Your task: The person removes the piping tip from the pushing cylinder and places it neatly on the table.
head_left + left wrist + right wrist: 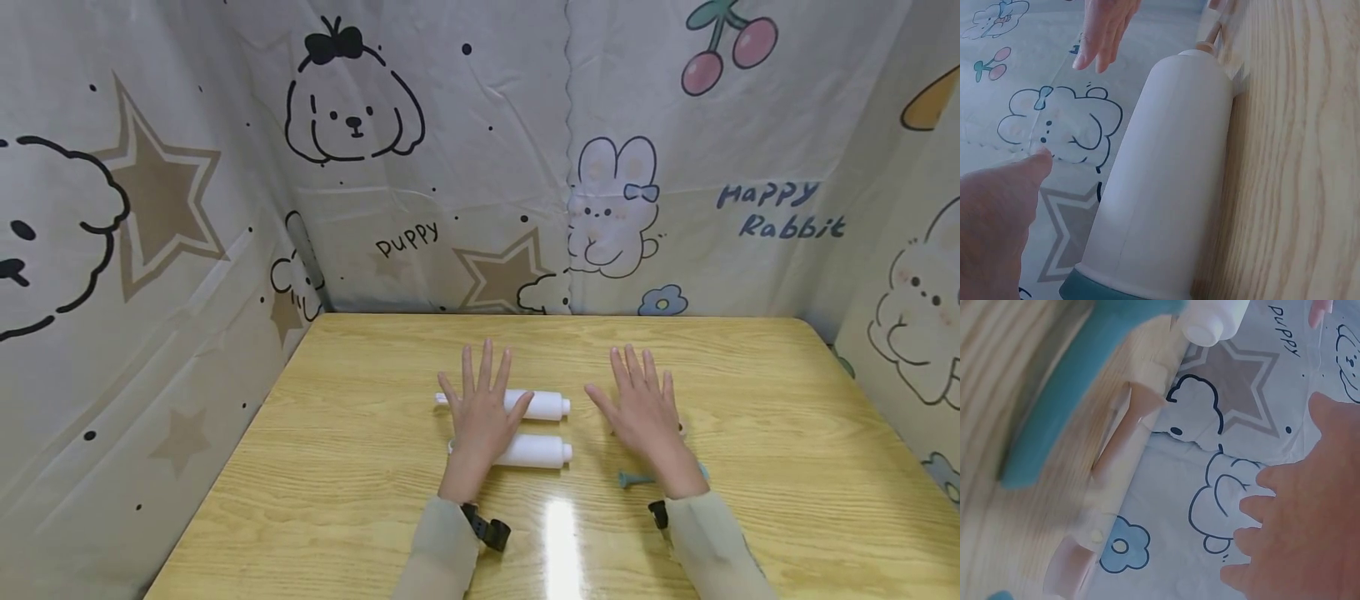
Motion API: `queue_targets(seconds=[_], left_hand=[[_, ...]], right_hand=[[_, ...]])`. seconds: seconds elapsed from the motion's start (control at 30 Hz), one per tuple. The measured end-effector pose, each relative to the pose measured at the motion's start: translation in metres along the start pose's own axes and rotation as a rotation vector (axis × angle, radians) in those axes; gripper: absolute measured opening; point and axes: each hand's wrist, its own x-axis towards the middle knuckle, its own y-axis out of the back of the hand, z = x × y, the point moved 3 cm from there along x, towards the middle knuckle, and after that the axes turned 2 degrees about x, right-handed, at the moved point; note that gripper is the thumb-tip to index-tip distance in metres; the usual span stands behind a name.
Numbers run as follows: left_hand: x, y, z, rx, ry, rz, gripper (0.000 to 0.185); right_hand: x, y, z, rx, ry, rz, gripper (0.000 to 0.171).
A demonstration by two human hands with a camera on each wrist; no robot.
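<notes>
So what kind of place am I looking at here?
Likely a makeshift recording booth, not a lab or kitchen: a wooden table enclosed on three sides by cartoon puppy-and-rabbit curtains, with two white bottles laid under open hands.

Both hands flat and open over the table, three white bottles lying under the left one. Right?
Not three: the head view shows two white bottles lying under the left hand. The right hand is flat and open too.
</notes>
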Motion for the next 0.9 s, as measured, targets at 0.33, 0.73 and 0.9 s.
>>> queue_targets(seconds=[0.33,0.73,0.9], left_hand=[[0.001,0.000,0.000,-0.027,0.014,-0.031,0.071],[0.005,-0.001,0.004,-0.064,-0.034,0.119,0.074],[0.002,0.005,0.009,-0.220,-0.049,0.254,0.072]], right_hand=[[0.002,0.002,0.006,0.024,-0.037,-0.009,0.081],[-0.002,-0.001,0.017,0.085,0.000,-0.017,0.076],[-0.011,0.000,0.027,0.151,0.032,-0.071,0.063]])
